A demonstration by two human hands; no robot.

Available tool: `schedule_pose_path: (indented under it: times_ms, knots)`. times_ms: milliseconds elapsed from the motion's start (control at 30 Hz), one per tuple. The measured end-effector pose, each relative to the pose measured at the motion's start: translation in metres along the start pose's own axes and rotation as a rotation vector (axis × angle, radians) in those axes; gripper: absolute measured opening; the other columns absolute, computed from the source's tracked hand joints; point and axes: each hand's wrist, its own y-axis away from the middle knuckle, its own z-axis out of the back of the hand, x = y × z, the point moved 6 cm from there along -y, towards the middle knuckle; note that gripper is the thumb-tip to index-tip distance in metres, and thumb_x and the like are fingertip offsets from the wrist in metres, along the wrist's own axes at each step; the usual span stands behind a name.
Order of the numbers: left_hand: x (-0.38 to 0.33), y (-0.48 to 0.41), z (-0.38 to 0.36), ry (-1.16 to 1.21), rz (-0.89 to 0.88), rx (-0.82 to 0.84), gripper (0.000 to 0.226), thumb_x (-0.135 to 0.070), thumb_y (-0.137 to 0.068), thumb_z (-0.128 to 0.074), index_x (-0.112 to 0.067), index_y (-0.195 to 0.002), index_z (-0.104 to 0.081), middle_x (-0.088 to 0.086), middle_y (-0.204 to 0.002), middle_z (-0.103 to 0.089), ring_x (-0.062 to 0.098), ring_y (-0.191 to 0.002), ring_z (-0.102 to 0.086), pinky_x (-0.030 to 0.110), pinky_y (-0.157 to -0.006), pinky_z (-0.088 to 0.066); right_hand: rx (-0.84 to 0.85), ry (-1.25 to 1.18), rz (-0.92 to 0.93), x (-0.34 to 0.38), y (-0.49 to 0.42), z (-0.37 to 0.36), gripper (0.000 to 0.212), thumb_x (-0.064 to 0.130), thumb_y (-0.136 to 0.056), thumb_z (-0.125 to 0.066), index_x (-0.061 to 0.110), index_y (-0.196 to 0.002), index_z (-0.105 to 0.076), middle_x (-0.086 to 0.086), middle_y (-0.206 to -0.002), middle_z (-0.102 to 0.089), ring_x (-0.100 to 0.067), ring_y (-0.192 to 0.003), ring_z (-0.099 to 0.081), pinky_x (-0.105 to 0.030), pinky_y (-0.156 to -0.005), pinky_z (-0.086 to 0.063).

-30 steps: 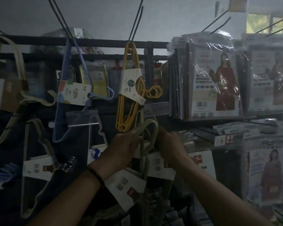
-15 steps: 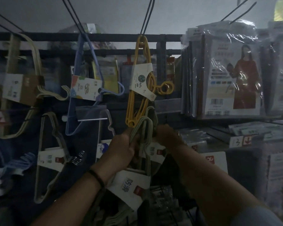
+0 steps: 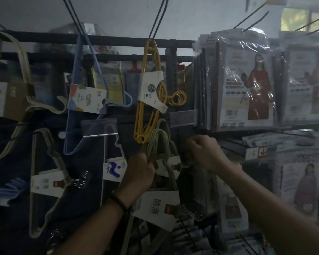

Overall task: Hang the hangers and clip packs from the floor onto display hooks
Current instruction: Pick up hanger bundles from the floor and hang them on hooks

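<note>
Hangers [image 3: 156, 142], green bundle, just below the yellow set [image 3: 138, 116], left grip [image 3: 142, 173] clamped round them. Right grip [image 3: 203, 153] curled beside; holding anything, cannot tell. Step: hanging. Next likely calls for slipping the top loop over a hook.

**Dim shop corner, daylight only at the window**

A smooth, pale grey wall [image 3: 118, 13] fills the upper part of the view, plain and in shade. In front of it stands a dark metal display rack [image 3: 118, 41]. Its two horizontal bars run across the scene, one just below the other, and a dark upright post [image 3: 170, 57] meets them near the middle. At the top right a small window [image 3: 295, 19] glows yellow-green, the brightest patch in sight. Elsewhere the light is weak and bluish, and the lower rack sinks into near darkness.
</note>
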Motion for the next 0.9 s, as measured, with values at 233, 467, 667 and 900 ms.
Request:
schedule_pose_path:
  times_ms: [233, 467, 667, 900]
  knots:
    - [-0.025, -0.003, -0.019, 0.01, 0.045, -0.08, 0.028, -0.034, -0.111, -0.043, -0.017, -0.129, -0.057, -0.005, -0.083, -0.062, 0.009, -0.067, -0.057, 0.017, -0.049, -0.037, 0.131, 0.338, 0.154, 0.014, 0.064, -0.04, 0.022, 0.054, -0.101, -0.051, 0.032, -0.102, -0.053, 0.007, -0.082, -0.066, -0.01, -0.071, -0.065, -0.035, -0.062, -0.058]
    - [-0.035, 0.007, -0.028, 0.175, -0.033, -0.041, 0.046, -0.047, -0.104, -0.055, -0.022, -0.141, -0.044, -0.016, -0.114, -0.06, 0.007, -0.105, -0.063, 0.012, -0.08, -0.049, 0.02, 0.472, 0.07, -0.006, 0.05, -0.041, 0.023, 0.022, -0.098, -0.062, 0.025, -0.104, -0.04, -0.002, -0.097, -0.063, -0.022, -0.08, -0.066, -0.043, -0.071, -0.063]
    - [-0.032, 0.054, -0.033, -0.109, -0.439, 0.012, 0.083, -0.036, -0.105, -0.056, -0.029, -0.167, -0.001, -0.019, -0.172, 0.011, -0.009, -0.156, 0.003, 0.006, -0.118, -0.013, -0.013, 0.437, 0.054, -0.009, 0.042, -0.035, 0.016, 0.026, -0.101, -0.058, 0.023, -0.101, -0.042, -0.005, -0.098, -0.067, -0.024, -0.084, -0.068, -0.044, -0.074, -0.063]
    - [-0.034, 0.069, -0.035, -0.277, -0.611, 0.039, 0.077, -0.047, -0.108, -0.05, -0.021, -0.166, -0.006, -0.006, -0.174, 0.017, 0.008, -0.162, 0.0, 0.029, -0.124, -0.023, -0.102, 0.362, 0.172, -0.004, 0.043, -0.023, 0.017, 0.025, -0.104, -0.053, 0.023, -0.114, -0.04, -0.003, -0.084, -0.067, -0.019, -0.068, -0.07, -0.039, -0.062, -0.063]
